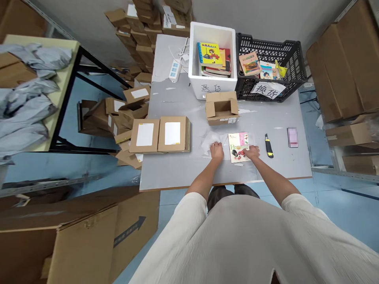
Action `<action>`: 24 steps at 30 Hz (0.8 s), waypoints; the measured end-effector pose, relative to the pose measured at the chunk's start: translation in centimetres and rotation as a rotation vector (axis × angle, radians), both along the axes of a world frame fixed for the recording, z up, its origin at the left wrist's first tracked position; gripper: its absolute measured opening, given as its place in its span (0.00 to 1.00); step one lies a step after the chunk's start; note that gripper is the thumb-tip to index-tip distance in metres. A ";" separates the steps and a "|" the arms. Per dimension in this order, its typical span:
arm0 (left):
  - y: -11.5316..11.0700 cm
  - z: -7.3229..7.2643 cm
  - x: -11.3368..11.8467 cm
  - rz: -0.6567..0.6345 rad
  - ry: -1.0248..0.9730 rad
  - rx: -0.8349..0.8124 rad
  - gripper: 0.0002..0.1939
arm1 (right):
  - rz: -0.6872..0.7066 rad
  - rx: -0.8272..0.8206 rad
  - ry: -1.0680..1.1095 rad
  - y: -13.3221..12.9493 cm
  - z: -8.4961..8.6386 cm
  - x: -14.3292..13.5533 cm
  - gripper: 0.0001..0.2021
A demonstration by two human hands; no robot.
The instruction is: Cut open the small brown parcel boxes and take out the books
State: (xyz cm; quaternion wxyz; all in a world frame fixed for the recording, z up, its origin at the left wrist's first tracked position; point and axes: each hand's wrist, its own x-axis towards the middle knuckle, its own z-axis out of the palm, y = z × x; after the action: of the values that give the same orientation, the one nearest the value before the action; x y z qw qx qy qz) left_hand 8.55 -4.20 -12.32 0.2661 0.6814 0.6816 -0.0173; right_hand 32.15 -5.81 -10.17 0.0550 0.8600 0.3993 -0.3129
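A cream and pink book (236, 146) with fruit or vegetables on its cover lies flat near the table's front. My right hand (251, 152) grips its right edge, thumb over the cover. To the left of the book, my left hand (217, 151) is closed on crumpled clear plastic wrap (208, 141), which spreads over the tabletop. Behind the book stands an opened, small cardboard box (222, 108). A black and yellow utility knife (269, 146) rests to the right of my right hand.
Two cardboard boxes (174, 134) with white labels sit at the left of the table (168, 172). A white foam bin (212, 55) and a black crate (271, 67) hold books at the back. A pink item (292, 137) lies far right. A power strip (175, 71) trails cables.
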 end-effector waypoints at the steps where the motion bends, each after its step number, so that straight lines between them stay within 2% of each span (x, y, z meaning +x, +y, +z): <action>1: 0.1 0.0 0.0 0.008 -0.002 -0.002 0.17 | -0.018 -0.006 -0.006 0.1 0.0 -0.3 0.25; 8: 0.2 0.8 -0.7 0.060 -0.079 0.000 0.15 | -0.106 -0.026 -0.035 0.9 -0.6 -1.3 0.31; 13: 0.0 1.6 0.0 0.066 -0.150 0.025 0.14 | -0.163 0.071 0.018 0.8 -1.5 -0.8 0.29; 17: 0.5 2.4 0.2 0.089 -0.169 0.064 0.13 | -0.129 0.132 0.081 0.8 -1.5 -0.5 0.20; 21: 1.8 3.8 -1.7 0.205 -0.111 0.098 0.14 | -0.070 0.115 0.232 1.0 -1.1 -0.7 0.15; 24: 2.8 5.2 -3.5 0.227 -0.089 0.157 0.12 | -0.032 0.214 0.267 0.9 -0.8 -0.5 0.15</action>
State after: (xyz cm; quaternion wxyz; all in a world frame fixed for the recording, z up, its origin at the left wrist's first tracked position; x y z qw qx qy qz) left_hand 5.09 -1.43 -7.13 0.2425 0.6185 0.7412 0.0966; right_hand 31.64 -4.89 -10.94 -0.0954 0.8181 0.4202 -0.3807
